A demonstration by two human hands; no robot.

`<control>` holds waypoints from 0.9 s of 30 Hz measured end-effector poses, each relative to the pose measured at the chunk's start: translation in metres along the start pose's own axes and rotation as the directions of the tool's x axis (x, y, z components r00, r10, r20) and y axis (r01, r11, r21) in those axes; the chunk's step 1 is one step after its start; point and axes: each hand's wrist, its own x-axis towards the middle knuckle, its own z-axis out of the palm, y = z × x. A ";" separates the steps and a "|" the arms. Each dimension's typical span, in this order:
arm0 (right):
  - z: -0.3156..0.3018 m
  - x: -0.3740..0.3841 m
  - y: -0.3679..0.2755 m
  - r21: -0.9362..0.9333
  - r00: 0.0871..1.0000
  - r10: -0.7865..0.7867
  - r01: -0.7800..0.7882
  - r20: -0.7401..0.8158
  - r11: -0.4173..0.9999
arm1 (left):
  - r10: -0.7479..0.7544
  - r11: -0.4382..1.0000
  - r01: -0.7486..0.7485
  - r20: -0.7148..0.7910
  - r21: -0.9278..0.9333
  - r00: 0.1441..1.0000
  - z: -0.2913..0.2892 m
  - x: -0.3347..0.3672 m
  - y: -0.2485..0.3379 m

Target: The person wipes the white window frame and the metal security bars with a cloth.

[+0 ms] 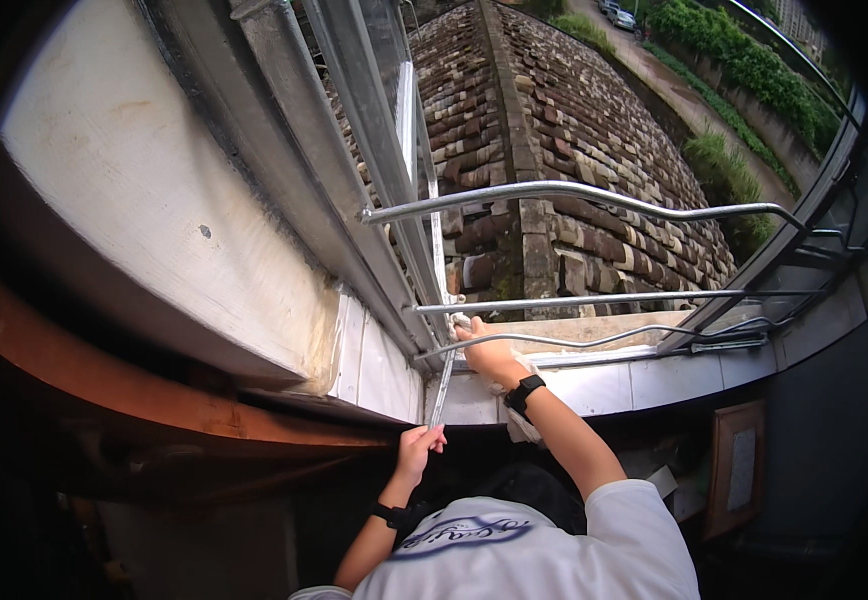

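At the corner of a window opening, my left hand (416, 455) is closed around the lower end of a slim silver metal bar (441, 392). My right hand (491, 358) reaches in among the window bars, its fingers closed on a crumpled white cloth (461, 321) at the bar's upper part. More whitish cloth or paper (524, 428) hangs below my right wrist; whether it is the same piece, I cannot tell. Black bands sit on both wrists. A wavy lower guard rod (594, 338) passes close by my right hand.
Bent guard rods (594, 195) cross the opening. Metal window frames (369, 150) stand at left beside a white wall ledge (154, 200). White tiles (674, 380) line the sill. Outside lies a tiled roof (594, 150). A brown framed panel (736, 470) stands below, right.
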 end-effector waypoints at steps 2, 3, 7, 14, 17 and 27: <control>0.007 -0.020 0.000 -0.043 0.986 -0.128 0.124 -0.110 0.991 | 0.003 1.000 -0.003 0.020 -0.015 1.000 0.003 0.001 0.000; 0.007 -0.029 -0.004 -0.086 0.976 -0.182 0.173 -0.119 0.981 | 0.002 1.000 -0.002 0.026 -0.030 1.000 0.003 0.001 0.001; -0.010 -0.060 -0.035 -0.054 0.973 -0.186 0.180 -0.135 0.982 | -0.011 1.000 0.012 0.037 -0.019 0.999 0.002 -0.001 0.001; -0.022 -0.093 -0.051 -0.002 0.950 -0.307 0.308 -0.046 0.952 | -0.023 1.000 0.023 0.037 -0.011 0.999 0.006 -0.001 -0.004; -0.018 -0.102 -0.053 0.004 0.955 -0.288 0.289 -0.074 0.957 | -0.024 1.000 0.024 0.030 0.001 0.999 0.010 -0.002 -0.006; 0.013 -0.049 -0.014 -0.143 0.985 -0.093 0.073 -0.142 0.987 | -0.023 0.998 0.022 0.017 0.065 1.000 0.009 -0.003 -0.012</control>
